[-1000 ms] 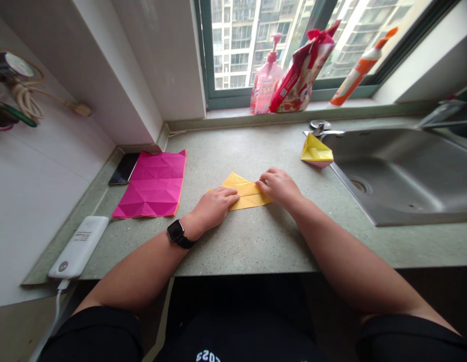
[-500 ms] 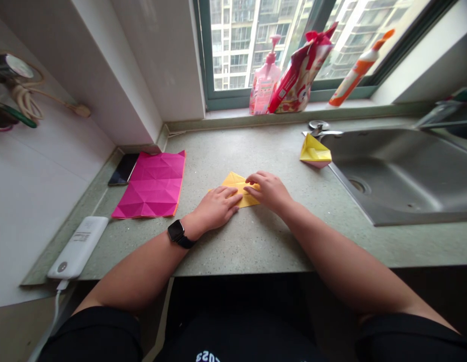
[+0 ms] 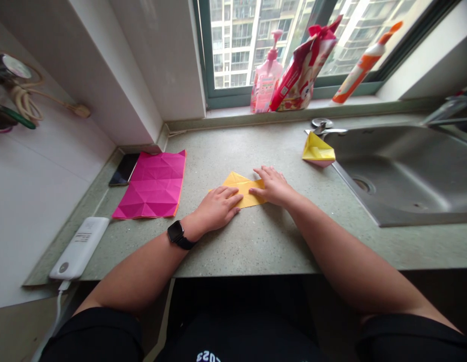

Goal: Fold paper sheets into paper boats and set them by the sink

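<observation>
On the grey-green countertop, a folded piece of yellow-orange origami paper lies flat, with a raised point at its upper left. My left hand rests palm down over the paper's left part, fingers stretched out and hiding that portion. My right hand touches the right end, its thumb on the paper and its fingers spread beyond the upper edge. To the left lies a creased magenta sheet, with an orange edge showing beneath it.
A folded yellow paper shape stands beside the steel sink. A phone and a white power bank with a cable lie at left. On the windowsill stand a pink pump bottle, a red bag and an orange-white bottle.
My right hand has slid to the right along the paper, and its fingers have spread. More of the paper's right part shows now. My left hand has stayed in place.
</observation>
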The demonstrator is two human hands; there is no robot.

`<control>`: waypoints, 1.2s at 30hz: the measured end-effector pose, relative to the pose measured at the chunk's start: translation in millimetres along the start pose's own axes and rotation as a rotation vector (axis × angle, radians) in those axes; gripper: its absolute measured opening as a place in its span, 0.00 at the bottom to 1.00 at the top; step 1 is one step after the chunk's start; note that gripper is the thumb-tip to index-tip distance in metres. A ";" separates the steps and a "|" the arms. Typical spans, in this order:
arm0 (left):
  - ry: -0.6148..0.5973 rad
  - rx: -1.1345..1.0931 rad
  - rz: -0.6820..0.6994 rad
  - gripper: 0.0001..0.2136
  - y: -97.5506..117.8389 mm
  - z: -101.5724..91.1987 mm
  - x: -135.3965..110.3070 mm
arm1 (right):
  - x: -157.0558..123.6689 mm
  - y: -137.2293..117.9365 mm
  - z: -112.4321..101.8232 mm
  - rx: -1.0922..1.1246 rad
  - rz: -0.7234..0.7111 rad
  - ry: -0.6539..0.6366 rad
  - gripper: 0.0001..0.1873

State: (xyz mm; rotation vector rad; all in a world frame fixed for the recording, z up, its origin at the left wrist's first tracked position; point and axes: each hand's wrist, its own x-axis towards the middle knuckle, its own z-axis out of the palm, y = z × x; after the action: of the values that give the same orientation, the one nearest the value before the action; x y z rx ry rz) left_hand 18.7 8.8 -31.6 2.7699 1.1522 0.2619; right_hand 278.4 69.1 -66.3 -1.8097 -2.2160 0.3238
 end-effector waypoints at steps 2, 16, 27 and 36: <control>-0.004 -0.004 0.001 0.18 -0.4 -0.2 -0.3 | 2.8 9.4 -4.7 -0.017 0.037 -0.033 0.46; 0.019 -0.114 -0.012 0.20 -6.5 -1.6 -5.1 | 12.9 62.2 -25.2 0.053 0.004 -0.046 0.38; 0.008 -0.070 0.050 0.17 -4.9 -7.9 -4.0 | -14.8 -10.7 -33.0 0.249 -0.360 0.174 0.13; 0.051 0.006 -0.042 0.15 -3.8 -8.3 -5.7 | -21.0 -34.3 -15.7 0.164 -0.478 -0.051 0.12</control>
State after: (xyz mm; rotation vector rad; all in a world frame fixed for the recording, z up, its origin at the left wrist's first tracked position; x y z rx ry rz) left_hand 10.3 7.9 -24.7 2.7560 1.2229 0.3271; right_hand 256.1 41.9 -41.4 -1.1533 -2.4813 0.4363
